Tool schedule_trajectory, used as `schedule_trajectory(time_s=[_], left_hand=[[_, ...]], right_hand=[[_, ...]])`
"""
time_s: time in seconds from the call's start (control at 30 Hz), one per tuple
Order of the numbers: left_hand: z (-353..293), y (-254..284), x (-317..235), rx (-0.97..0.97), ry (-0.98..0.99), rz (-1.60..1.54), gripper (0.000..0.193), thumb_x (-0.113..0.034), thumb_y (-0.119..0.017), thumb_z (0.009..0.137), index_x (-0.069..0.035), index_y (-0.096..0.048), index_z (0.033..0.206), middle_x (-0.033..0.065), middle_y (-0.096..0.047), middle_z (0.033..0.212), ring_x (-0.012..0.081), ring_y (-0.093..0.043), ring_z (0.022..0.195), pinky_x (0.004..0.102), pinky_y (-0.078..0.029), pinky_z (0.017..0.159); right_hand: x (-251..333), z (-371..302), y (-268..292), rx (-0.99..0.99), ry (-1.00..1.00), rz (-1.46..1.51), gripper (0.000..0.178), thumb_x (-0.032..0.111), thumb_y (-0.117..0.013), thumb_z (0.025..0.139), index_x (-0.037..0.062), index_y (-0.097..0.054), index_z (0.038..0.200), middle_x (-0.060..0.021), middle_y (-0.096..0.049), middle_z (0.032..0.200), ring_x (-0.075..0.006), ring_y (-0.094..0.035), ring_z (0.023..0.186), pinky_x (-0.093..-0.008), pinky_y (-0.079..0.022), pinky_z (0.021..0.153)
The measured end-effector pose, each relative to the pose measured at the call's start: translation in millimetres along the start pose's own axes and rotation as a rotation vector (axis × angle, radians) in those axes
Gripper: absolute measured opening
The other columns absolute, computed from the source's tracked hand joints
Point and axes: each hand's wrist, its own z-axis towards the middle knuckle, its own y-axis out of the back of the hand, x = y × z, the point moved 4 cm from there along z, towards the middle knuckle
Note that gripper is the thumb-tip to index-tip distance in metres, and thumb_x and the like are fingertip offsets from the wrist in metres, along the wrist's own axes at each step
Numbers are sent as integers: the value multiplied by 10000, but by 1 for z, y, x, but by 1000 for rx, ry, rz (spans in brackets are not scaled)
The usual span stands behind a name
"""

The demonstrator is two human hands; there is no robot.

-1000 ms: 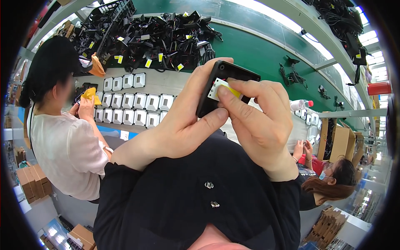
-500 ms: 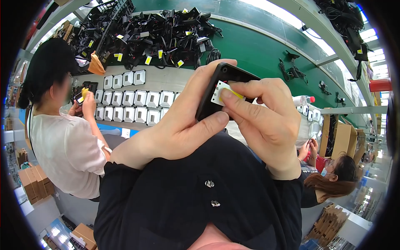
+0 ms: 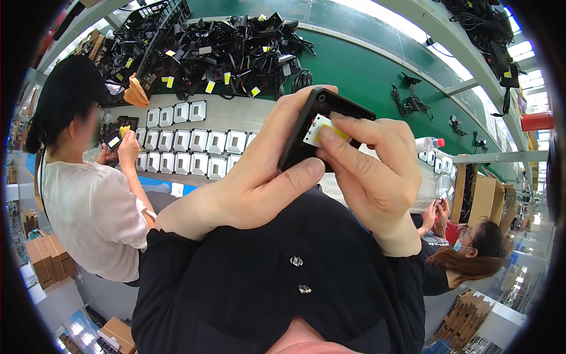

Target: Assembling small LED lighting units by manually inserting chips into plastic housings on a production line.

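In front of my chest, my left hand (image 3: 250,186) is wrapped round a black shallow rectangular housing (image 3: 341,102), its thumb on the near edge. The open side of the housing is turned up toward me. Inside lies a small white LED board (image 3: 313,131) with a yellow panel, set at a slant to the walls. Thumb and fingers of my right hand (image 3: 380,168) are closed on this board, covering much of the yellow. A bit of red shows beside the board's upper corner. The right part of the housing is hidden by my fingers.
Square silvery reflectors (image 3: 182,140) stand in rows on the bench. Beyond them is a heap of black lamps with cables (image 3: 236,53) on a green surface (image 3: 354,65). A red-capped bottle (image 3: 425,143) stands at right. Co-workers sit at left (image 3: 94,194) and right (image 3: 466,253).
My right fingers have shifted slightly on the board, which has moved a little right and down with the housing. The co-worker at left has tilted the piece in hand.
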Motion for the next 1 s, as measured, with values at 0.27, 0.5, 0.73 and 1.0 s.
schedule_trajectory(time_s=[0.27, 0.5, 0.73, 1.0], left_hand=[[3, 2, -2, -4, -82, 102, 582, -62, -499, 839, 51, -231, 1343, 174, -362, 1243, 260, -380, 1157, 341, -293, 986], [1, 2, 3, -20, -41, 75, 584, -60, -503, 833, 53, -232, 1338, 178, -363, 1233, 271, -384, 1146, 344, -290, 988], [4, 4, -1, -37, -31, 145, 577, -50, -499, 828, 33, -243, 1339, 178, -371, 1226, 273, -387, 1140, 346, -294, 983], [3, 3, 5, -29, 24, 78, 576, -46, -495, 830, 26, -244, 1344, 180, -382, 1230, 267, -393, 1151, 340, -301, 983]], right_hand=[[2, 2, -2, 2, 44, -9, 430, 6, -680, 489, 43, -685, 917, -70, -632, 906, -194, -520, 680, -281, -431, 594], [5, 5, 0, 84, -73, -7, 365, -14, -725, 557, 45, -697, 917, -92, -644, 907, -211, -541, 720, -295, -420, 613], [0, 10, -2, 117, -10, -21, 330, -14, -701, 577, 39, -690, 903, -97, -638, 896, -211, -546, 712, -297, -423, 602], [-1, 7, -2, 186, -2, -58, 359, -3, -680, 569, 47, -682, 924, -87, -610, 880, -226, -548, 720, -312, -430, 601]])
